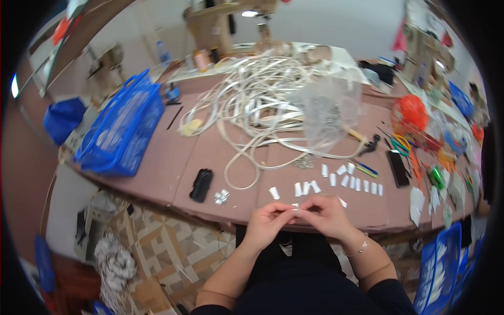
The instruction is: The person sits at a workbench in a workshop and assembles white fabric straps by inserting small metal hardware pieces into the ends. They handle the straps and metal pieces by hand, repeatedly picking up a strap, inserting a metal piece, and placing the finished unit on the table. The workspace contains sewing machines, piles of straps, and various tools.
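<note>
Just over the front edge of the table, my left hand (270, 223) and my right hand (329, 216) meet, thumbs and fingertips pinched together. Between them sits a small white piece (296, 209), mostly covered by the fingers, so its exact kind cannot be made out. Beyond my hands, several short white strips (298, 189) lie on the cloth, with more white strips (358, 184) in a rough row to the right. A little heap of small shiny pieces (221, 197) lies left of my left hand. Further in is a small scatter of metal bits (303, 161).
A big tangle of white cord (262, 100) covers the table's back middle, beside a clear plastic bag (331, 118). A blue basket (123, 126) stands left; a black object (201, 185) lies nearer. At right are a phone (398, 169), scissors (401, 144) and a red bag (410, 113).
</note>
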Available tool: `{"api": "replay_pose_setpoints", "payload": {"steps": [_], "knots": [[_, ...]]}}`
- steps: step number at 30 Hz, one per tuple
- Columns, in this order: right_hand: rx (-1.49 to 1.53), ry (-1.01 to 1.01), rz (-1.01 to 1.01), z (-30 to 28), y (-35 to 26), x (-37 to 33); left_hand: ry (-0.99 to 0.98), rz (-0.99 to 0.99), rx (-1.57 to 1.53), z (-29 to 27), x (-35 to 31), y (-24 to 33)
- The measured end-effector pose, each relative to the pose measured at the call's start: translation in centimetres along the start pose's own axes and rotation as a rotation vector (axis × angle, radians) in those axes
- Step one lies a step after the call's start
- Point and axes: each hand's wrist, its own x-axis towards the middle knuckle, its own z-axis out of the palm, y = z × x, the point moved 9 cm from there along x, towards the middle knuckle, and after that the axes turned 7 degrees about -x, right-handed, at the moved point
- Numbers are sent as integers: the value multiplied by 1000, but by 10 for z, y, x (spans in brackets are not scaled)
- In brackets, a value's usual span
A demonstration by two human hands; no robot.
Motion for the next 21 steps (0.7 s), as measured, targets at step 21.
{"api": "replay_pose_setpoints", "payload": {"steps": [21], "knots": [[-828, 213, -10, -44, 89, 95, 723, 560, 1179, -159, -24, 56]]}}
